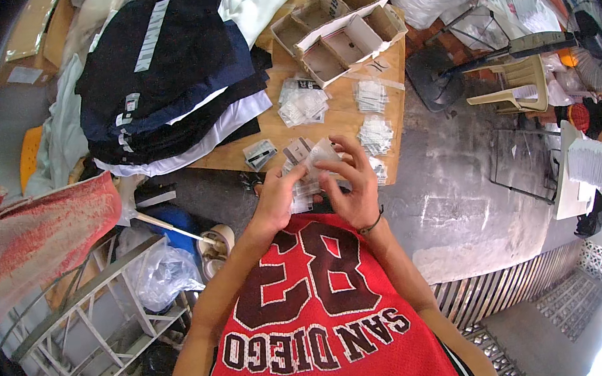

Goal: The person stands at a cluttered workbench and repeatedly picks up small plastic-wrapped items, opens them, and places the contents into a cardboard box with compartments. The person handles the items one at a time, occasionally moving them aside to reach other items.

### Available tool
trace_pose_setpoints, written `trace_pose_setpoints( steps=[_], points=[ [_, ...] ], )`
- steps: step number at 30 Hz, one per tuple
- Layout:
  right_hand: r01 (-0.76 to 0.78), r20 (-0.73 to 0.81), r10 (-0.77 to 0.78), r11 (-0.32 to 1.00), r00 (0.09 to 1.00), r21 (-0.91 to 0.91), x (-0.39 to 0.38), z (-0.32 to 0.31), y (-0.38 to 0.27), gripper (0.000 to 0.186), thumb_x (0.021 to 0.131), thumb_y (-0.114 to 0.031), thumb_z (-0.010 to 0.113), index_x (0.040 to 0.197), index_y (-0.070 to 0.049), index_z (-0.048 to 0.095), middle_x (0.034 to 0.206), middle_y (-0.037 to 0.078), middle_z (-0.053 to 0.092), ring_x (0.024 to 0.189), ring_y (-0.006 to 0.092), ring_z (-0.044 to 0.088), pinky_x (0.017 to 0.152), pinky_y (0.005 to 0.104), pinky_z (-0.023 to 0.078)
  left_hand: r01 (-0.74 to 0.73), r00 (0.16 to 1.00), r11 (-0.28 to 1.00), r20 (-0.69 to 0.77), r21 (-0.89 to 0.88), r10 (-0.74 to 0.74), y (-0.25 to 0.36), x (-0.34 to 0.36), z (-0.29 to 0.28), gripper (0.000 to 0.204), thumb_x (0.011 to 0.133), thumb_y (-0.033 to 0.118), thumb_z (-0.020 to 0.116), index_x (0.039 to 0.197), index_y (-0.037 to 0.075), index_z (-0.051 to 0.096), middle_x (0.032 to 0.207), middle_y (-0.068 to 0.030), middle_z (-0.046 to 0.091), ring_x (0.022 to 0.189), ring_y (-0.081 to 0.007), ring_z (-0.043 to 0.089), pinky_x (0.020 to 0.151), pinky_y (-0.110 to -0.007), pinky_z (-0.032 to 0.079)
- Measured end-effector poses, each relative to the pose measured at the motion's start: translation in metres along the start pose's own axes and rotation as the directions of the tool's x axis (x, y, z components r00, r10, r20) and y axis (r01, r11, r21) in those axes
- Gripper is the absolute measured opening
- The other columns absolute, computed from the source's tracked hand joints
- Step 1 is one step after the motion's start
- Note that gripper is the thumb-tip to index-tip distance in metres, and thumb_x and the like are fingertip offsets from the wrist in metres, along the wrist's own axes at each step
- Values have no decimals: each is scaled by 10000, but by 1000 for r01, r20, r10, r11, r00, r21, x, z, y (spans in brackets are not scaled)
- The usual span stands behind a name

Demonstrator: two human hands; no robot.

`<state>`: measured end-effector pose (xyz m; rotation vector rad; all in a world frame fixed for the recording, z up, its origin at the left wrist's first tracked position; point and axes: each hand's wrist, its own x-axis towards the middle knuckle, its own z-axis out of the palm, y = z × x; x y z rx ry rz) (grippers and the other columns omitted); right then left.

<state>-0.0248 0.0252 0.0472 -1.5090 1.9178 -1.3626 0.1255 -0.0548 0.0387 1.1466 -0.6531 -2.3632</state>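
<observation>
A small clear plastic bag [322, 153] is held in front of my chest, at the near edge of the wooden table. My left hand [273, 202] grips its left side, thumb on top. The curled fingers of my right hand [354, 185] close on its right side, partly hiding it. Just beyond my left thumb shows a small pale card or label packet [297, 150]. More small packets [301, 203] lie below, partly covered by my hands. Left of them is a little stack of dark-and-white packets [260, 154].
On the table [270, 80] stand a divided cardboard box [346, 30], a larger packet pile [303, 104] and small packet stacks [371, 96] along the right. Folded dark garments [161, 70] cover the left. A ladder [101, 322] is at lower left, a plastic chair [520, 89] at right.
</observation>
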Motion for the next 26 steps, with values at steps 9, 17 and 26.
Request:
trace_pose_setpoints(
  steps=[9, 17, 26],
  points=[
    [-534, 68, 603, 643, 795, 549, -7, 3, 19, 227, 911, -10, 704, 1119, 51, 637, 917, 121, 709, 757, 159, 715, 631, 249, 565, 83, 995, 997, 51, -5, -83, 0, 1, 1, 314, 1010, 238, 589, 1231, 15, 602, 1029, -123, 716, 794, -234, 727, 606, -358, 612],
    [-597, 160, 695, 450, 701, 664, -10, -11, 23, 209, 972, -75, 658, 1106, 86, 661, 855, 113, 724, 677, 165, 720, 567, 227, 545, 132, 991, 991, 5, 6, -132, -3, 9, -6, 358, 1008, 269, 588, 1255, 10, 585, 1049, -156, 715, 810, -263, 734, 596, -372, 616],
    [-459, 2, 704, 461, 710, 759, -8, -26, 41, 218, 964, -57, 662, 1139, 73, 654, 970, 147, 738, 789, 215, 740, 678, 258, 590, 126, 992, 992, 5, 29, -127, -2, 13, -16, 403, 1014, 285, 571, 1313, 16, 542, 1110, -186, 710, 849, -309, 735, 611, -396, 618]
  ],
)
